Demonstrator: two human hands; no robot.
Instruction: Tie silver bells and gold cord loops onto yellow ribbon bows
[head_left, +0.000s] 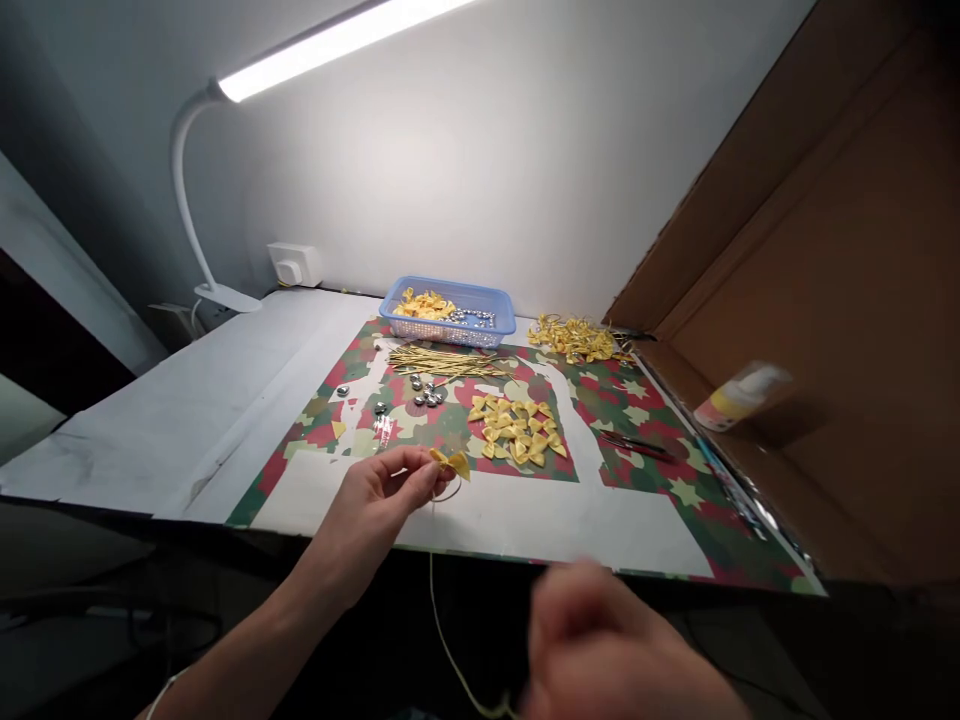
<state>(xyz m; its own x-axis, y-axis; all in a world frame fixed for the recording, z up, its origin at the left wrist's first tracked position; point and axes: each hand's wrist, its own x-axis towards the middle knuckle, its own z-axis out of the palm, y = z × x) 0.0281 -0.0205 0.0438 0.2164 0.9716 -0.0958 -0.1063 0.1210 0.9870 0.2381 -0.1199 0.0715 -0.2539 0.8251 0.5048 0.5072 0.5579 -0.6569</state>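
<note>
Pinched between the thumb and fingers of my left hand (394, 482) is a small yellow ribbon bow (452, 463), held above the front of the table. A thin pale cord (444, 632) loops beneath the bow, then hangs past the table edge and curves down to my right hand (600, 645). That hand is low in front of the table, blurred, with its fingers curled closed at the cord's end. Its fingertips are hard to make out. Several finished yellow bows (517, 430) lie in a group beyond my left hand.
Silver bells (429, 396) and gold twist ties (442, 361) lie behind the bows. Farther back are a blue basket (499, 298) and a heap of yellow bows (574, 340). Tweezers (636, 444) and a bottle (739, 397) are at the right, beside a cardboard wall (817, 260). A lamp (337, 50) hangs above.
</note>
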